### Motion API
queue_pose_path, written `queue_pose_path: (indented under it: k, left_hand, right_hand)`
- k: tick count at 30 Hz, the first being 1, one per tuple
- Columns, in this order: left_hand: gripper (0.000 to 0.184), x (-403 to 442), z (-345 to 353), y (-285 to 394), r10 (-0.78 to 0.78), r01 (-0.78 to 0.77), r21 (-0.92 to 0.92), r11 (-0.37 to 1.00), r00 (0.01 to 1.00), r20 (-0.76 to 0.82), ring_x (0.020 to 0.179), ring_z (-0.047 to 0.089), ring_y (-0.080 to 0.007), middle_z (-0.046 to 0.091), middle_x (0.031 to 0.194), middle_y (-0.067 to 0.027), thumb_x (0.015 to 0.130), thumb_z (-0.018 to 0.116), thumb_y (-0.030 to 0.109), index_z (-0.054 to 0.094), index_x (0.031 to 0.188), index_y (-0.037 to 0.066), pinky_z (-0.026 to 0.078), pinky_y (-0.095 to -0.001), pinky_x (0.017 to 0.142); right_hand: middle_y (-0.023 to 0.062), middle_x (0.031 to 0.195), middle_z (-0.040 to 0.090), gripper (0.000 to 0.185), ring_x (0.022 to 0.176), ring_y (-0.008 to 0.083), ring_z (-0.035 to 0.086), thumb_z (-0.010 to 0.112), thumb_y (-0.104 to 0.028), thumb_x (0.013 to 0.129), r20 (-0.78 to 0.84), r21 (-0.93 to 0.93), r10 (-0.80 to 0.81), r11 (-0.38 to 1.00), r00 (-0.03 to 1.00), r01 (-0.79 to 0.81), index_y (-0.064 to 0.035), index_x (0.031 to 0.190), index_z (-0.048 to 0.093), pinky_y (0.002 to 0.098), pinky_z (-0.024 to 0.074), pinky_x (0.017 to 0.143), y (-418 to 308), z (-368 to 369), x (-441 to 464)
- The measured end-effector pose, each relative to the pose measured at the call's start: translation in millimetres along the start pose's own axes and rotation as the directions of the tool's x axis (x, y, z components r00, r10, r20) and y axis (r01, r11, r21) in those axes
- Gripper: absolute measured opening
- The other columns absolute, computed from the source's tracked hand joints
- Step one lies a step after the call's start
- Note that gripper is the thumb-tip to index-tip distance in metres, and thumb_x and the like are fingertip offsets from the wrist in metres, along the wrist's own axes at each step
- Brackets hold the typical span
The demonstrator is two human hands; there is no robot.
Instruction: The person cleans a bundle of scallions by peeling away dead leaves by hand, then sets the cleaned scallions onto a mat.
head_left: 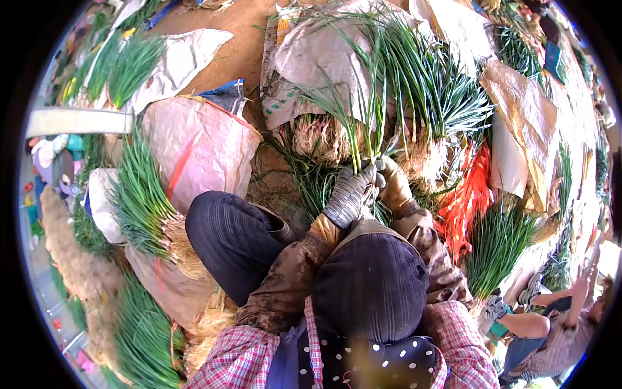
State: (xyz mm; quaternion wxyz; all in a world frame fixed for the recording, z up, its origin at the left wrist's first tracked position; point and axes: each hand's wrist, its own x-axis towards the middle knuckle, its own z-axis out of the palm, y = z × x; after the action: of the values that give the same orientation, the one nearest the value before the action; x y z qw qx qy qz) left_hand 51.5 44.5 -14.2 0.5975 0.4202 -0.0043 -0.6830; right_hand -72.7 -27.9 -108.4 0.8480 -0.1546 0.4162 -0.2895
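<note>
Left of the red strips (pixel 468 198), left hand (pixel 348 193) curls snug round green stalks (pixel 354 144); right hand (pixel 394 185) has bent fingers, can't tell its grip. Light hold avoids bruising imo.

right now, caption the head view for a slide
Gloved hands hold green stalks over the knees, with orange strips and bundled greens alongside.

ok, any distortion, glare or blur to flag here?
Head view: strong fisheye bend, black surround; right rim looks washed out, the person there warped; blurry yellowish smear over the polka-dot apron; green onions upper centre reasonably sharp.
</note>
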Motion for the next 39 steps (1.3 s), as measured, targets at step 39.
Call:
queue_pose_path:
  k: [39]
  left_hand:
    - [0.023, 12, 0, -9, 0.090, -0.035, 0.312, 0.949, 0.983, -0.163, 0.067, 0.059, -0.0138, 0.066, 0.083, -0.0073, 0.084, 0.066, 0.011, 0.065, 0.105, 0.002, 0.049, -0.0261, 0.061]
  right_hand:
    - [0.0154, 0.088, 0.069, 0.028, 0.073, 0.0206, 0.067, 0.070, -0.024, 0.082, -0.104, -0.995, -0.435, 0.059, 0.894, -0.086, -0.0025, 0.099, 0.068, 0.0319, 0.0539, 0.067, -119, 72, 12]
